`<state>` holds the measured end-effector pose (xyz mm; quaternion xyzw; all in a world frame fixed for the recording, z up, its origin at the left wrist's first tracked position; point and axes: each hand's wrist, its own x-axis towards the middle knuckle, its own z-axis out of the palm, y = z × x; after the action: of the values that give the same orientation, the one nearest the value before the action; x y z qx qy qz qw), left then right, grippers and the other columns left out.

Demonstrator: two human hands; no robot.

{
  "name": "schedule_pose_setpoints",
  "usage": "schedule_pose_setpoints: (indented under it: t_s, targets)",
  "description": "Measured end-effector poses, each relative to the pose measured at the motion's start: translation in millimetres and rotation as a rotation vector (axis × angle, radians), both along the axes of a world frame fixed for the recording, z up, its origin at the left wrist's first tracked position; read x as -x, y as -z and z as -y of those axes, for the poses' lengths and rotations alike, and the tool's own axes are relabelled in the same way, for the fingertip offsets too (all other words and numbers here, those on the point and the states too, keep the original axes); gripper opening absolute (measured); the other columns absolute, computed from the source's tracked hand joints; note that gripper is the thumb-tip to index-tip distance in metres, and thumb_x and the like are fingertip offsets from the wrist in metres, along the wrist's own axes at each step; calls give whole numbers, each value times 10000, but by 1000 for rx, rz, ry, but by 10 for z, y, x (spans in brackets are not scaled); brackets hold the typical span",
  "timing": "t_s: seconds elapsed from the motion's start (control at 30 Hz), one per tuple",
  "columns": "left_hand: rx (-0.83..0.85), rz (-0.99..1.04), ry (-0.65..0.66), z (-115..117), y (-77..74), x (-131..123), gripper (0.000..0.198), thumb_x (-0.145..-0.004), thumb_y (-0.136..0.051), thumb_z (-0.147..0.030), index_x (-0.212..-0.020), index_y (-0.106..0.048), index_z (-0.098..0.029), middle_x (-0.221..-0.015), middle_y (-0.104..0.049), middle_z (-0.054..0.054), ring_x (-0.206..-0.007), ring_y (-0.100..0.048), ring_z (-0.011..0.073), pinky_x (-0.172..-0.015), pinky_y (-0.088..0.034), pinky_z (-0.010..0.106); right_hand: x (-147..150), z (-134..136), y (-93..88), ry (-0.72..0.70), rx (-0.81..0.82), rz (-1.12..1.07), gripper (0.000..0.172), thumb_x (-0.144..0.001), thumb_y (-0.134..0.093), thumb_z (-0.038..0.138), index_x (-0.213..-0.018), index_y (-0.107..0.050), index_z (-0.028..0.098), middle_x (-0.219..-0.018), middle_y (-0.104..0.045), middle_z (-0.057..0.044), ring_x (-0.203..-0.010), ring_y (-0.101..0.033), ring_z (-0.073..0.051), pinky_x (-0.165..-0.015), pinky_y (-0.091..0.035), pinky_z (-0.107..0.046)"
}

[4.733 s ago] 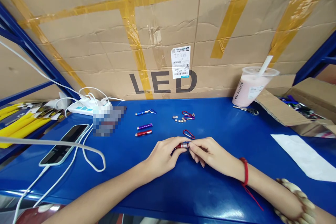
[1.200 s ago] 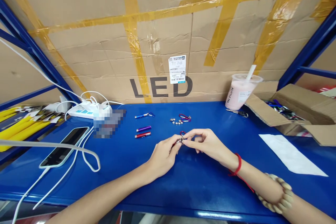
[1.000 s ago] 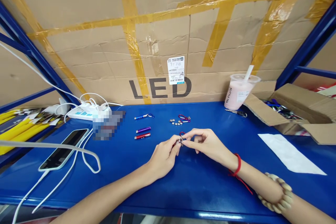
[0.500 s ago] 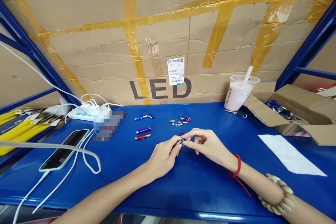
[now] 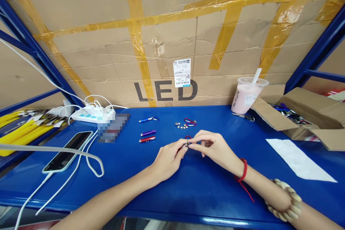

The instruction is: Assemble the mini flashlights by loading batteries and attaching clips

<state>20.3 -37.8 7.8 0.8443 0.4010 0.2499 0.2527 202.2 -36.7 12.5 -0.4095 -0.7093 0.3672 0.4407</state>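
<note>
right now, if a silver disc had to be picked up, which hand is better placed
Likely the right hand: its fingers are only at the end of the tube, near the silver discs, while the left hand grips the tube. Whether the right also pinches something is unclear.

The left forearm [image 5: 115,197] slants in from near left, its hand [image 5: 167,160] curled in a grip. The right hand [image 5: 214,149] faces it, thumb and forefinger close to the left fingertips.
</note>
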Motion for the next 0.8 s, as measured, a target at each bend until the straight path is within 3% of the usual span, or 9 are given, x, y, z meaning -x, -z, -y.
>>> schedule_pose_setpoints:
  t_s: [0.37, 0.8]
  targets:
    - [38, 21, 26, -11, 9, 20, 271, -918, -318, -258, -1121, -497, -258, -702, -554, -34, -632, -517, 111, -628, -380, 203, -7, 2, 16, 4, -33, -1, 239, -718, -655, 408, -778, -716, 185, -763, -611, -31, -413, -519, -56, -393, -432, -204]
    - [91, 47, 62, -10, 7, 13, 212, -921, -306, -263, -1018, -489, -220, -713, -517, -32, -631, -487, 105, -608, -365, 200, -18, -1, 11, 31, -93, 51, 243, -738, -633, 417, -779, -718, 193, -748, -620, -25, -414, -508, -58, -408, -436, -210]
